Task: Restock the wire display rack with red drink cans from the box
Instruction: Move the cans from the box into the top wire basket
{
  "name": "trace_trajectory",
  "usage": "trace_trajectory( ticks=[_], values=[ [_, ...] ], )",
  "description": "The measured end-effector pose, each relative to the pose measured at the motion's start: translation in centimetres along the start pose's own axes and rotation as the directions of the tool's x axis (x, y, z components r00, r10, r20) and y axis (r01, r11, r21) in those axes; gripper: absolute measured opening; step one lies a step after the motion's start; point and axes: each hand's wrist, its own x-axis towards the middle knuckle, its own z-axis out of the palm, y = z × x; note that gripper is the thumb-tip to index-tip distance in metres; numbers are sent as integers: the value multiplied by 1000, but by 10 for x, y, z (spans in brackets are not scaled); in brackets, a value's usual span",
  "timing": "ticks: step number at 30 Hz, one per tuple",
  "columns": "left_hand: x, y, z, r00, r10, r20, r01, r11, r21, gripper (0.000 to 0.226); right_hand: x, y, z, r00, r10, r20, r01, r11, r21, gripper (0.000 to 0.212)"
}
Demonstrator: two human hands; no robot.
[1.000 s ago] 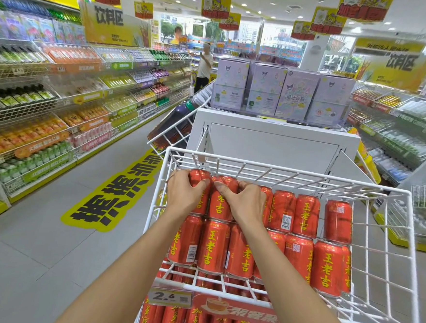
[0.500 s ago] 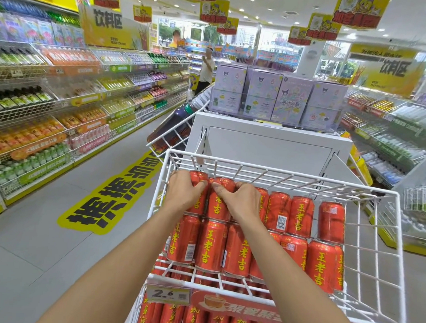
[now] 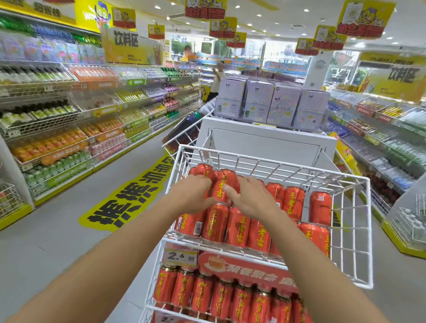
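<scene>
Red cans [image 3: 293,203], yellow lettering, upright rows

The one view comes from a wide-angle camera worn on the person's head, facing forward and tilted down along a shop aisle. It stands close over the white wire display rack [image 3: 277,163], whose top basket fills the near centre. Both forearms enter from the bottom edge, and the left hand [image 3: 192,192] and right hand [image 3: 252,202] sit at mid-frame. Shelves [image 3: 59,115] on the left and right bow outward at the edges, and the far end of the shop lies top centre.
</scene>
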Motion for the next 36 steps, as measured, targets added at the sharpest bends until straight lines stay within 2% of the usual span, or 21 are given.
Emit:
trace_trajectory(
  ticks=[4, 10, 14, 18, 20, 23, 26, 29, 36],
  values=[
    [-34, 23, -19, 996, 78, 38, -80, 996, 49, 39, -42, -5, -9, 998, -59, 9, 59, 996, -62, 75],
    [-86, 57, -31, 991, 135, 27, -137, 984, 113, 42, -120, -10, -25, 999, -18, -37, 12, 990, -142, 76],
    [-132, 63, -14, 983, 183, 7, -183, 981, 64, 46, -174, -24, -24, 998, 12, -59, -22, 985, -171, 68],
    [-184, 54, 12, 983, 181, 6, -181, 983, -33, 47, -217, -48, 1, 998, 51, 23, -48, 989, -143, 70],
    [-210, 48, 29, 981, 191, 44, -188, 980, -71, 47, -235, -57, 23, 997, 50, 65, -41, 991, -125, 69],
    [-239, 36, 58, 982, 107, 159, -102, 994, -38, 43, -255, -64, 61, 991, 24, 128, -12, 995, -95, 66],
    [-251, 25, 94, 978, 32, 206, -28, 999, -23, 37, -262, -61, 100, 984, 24, 177, -12, 997, -72, 69],
    [-263, 25, 141, 967, 3, 256, 15, 997, -72, 39, -269, -46, 150, 976, 8, 217, -3, 1000, -26, 63],
    [-332, 30, 329, 875, -5, 484, 92, 984, -156, 36, -339, 4, 343, 905, 72, 419, -103, 993, 51, 60]
  ],
)
